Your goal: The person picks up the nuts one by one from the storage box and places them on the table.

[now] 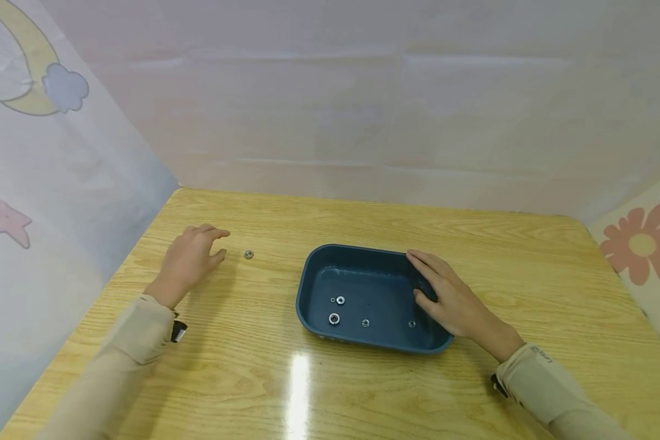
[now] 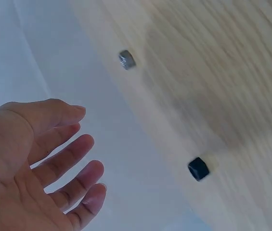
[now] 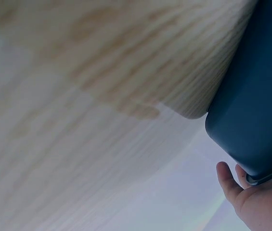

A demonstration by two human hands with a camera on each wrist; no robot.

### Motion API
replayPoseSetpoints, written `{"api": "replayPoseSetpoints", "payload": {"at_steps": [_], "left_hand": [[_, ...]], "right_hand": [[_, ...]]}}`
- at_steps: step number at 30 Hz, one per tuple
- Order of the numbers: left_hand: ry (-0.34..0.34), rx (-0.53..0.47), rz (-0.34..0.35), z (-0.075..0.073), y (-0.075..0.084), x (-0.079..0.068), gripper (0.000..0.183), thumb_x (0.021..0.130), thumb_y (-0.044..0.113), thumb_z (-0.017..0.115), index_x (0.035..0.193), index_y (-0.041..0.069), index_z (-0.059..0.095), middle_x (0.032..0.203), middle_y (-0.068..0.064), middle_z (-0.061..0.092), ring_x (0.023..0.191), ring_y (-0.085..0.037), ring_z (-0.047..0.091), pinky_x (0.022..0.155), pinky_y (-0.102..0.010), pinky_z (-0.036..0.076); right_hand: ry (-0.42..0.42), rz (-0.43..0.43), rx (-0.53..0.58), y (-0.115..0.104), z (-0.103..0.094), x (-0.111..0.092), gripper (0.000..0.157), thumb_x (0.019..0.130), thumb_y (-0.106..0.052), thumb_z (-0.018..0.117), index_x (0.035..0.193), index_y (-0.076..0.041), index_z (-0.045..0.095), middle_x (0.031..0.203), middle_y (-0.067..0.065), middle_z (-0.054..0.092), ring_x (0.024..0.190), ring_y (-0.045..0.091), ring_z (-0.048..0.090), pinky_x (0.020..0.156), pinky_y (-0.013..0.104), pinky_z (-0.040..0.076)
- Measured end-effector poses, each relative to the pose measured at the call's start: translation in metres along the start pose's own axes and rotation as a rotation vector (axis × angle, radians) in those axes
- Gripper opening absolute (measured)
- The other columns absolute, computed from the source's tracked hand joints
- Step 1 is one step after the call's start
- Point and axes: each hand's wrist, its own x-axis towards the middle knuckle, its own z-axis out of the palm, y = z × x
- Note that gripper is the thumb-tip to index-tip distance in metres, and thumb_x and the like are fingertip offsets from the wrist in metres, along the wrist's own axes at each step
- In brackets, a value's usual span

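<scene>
My left hand (image 1: 189, 260) hovers over the left part of the table with fingers spread and loosely bent, holding nothing. Just right of its fingertips lies a small metal nut (image 1: 249, 254); the left wrist view shows a metal nut (image 2: 127, 59) and a small dark piece (image 2: 198, 168) on the wood, both apart from the fingers. Across the right end of a dark blue tray (image 1: 357, 249) rests my right hand (image 1: 453, 299), its fingers extended over the rim and its thumb inside. Several nuts and ring-shaped metal pieces (image 1: 334, 319) lie on the tray's floor.
The tray stands on a wood-grain table (image 1: 225, 379). A pale sheet (image 1: 330, 122) rises along the table's back edge. Patterned sheets with a moon (image 1: 33, 73) and a flower (image 1: 642, 244) flank it at left and right.
</scene>
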Motion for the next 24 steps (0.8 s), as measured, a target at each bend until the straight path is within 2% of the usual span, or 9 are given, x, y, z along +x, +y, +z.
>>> {"api": "replayPoseSetpoints", "payload": {"at_steps": [7,24], "left_hand": [[0.036,-0.013,0.055,-0.001,0.017,0.001,0.038,0.089,0.009,0.072,0.126,0.000,0.066,0.124,-0.024,0.065,0.113,-0.047,0.058,0.088,-0.056,0.052],[0.058,-0.047,0.113,-0.004,0.038,0.001,0.039,0.089,0.016,0.073,0.126,0.003,0.066,0.122,-0.019,0.067,0.109,-0.041,0.060,0.090,-0.052,0.052]], "right_hand": [[0.005,-0.005,0.001,0.000,0.000,0.001,0.069,0.094,-0.006,0.062,0.155,0.000,0.030,0.161,0.015,0.026,0.146,0.038,0.028,0.110,0.059,0.033],[0.012,-0.014,0.001,0.000,0.001,0.002,0.069,0.094,-0.006,0.063,0.154,0.000,0.030,0.160,0.016,0.028,0.145,0.039,0.030,0.109,0.059,0.034]]}}
